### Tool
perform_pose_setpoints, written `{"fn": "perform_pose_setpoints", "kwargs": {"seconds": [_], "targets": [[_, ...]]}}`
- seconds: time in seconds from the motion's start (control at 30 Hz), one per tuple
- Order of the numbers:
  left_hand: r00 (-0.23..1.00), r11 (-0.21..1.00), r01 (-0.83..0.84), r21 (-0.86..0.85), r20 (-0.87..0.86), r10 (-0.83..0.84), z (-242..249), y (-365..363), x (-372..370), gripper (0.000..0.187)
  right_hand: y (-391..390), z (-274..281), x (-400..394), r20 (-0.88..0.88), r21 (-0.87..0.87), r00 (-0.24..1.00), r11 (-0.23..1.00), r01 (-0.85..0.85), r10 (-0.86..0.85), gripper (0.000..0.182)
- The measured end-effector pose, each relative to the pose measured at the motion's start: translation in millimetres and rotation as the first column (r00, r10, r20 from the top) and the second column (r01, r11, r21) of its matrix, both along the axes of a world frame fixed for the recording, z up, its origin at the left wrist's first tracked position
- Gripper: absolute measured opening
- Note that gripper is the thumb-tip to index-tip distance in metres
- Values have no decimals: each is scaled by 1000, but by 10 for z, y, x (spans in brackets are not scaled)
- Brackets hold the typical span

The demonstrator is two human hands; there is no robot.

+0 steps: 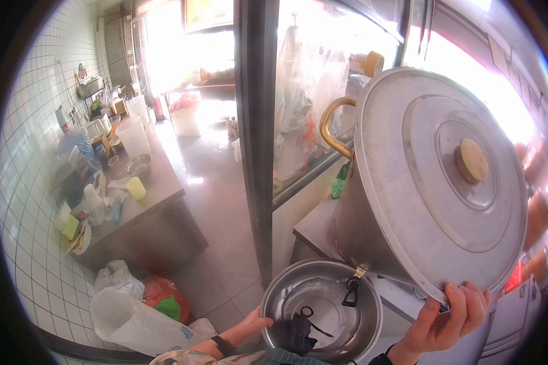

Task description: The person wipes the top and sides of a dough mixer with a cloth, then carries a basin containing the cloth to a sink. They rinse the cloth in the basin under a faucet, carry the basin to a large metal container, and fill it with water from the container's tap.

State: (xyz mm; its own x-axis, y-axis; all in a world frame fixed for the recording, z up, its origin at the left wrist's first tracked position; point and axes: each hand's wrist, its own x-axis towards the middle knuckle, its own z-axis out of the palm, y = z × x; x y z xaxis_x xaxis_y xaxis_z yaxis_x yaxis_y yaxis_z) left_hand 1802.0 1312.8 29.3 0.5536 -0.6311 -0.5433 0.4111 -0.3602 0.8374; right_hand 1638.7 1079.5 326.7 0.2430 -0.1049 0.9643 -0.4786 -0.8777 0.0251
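Observation:
A large metal pot [353, 228] with a brass side handle stands at the right, and its wide round lid [420, 164] with a tan knob sits on top. My right hand [447, 319] grips the lid's lower rim between thumb and fingers. Low on the pot is a tap [353, 286] with a black lever. Under it, a steel basin [371, 310] holds a dark object [295, 334] with a thin black cord; I cannot make out what it is. My left hand [252, 325] holds the basin's left rim, its fingers partly hidden.
A counter [158, 204] at the left bears a white jug [134, 137], a metal bowl [139, 165] and a yellow cup [136, 188]. Plastic bags [134, 319] lie on the floor at lower left. A dark door frame [256, 152] stands upright in the middle.

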Motion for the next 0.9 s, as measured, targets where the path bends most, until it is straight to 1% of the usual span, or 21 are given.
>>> {"fn": "perform_pose_setpoints", "kwargs": {"seconds": [0.23,0.3,0.37,0.5,0.6,0.7,0.9], "targets": [[1000,1000,6,20,-25,-5,16,-6,-1,62,13,3,9,7,6,1000,1000,3,-3,21],[996,998,-58,-7,64,59,98,-16,-26,52,17,6,14,14,16,1000,1000,-12,12,21],[996,998,-61,-15,62,62,27,-10,-26,52,19,6,12,12,19,1000,1000,-13,12,21],[995,998,-60,-5,74,60,113,-23,-27,52,13,5,13,7,12,1000,1000,-5,5,21],[995,998,-63,-24,82,64,-61,-7,-21,52,16,4,18,6,17,1000,1000,0,0,21],[995,997,-61,-45,74,65,-115,3,-16,52,18,-1,17,6,14,1000,1000,16,-16,21],[997,998,-56,-22,56,57,33,-15,-17,52,20,2,15,9,10,1000,1000,13,-13,21]]}}
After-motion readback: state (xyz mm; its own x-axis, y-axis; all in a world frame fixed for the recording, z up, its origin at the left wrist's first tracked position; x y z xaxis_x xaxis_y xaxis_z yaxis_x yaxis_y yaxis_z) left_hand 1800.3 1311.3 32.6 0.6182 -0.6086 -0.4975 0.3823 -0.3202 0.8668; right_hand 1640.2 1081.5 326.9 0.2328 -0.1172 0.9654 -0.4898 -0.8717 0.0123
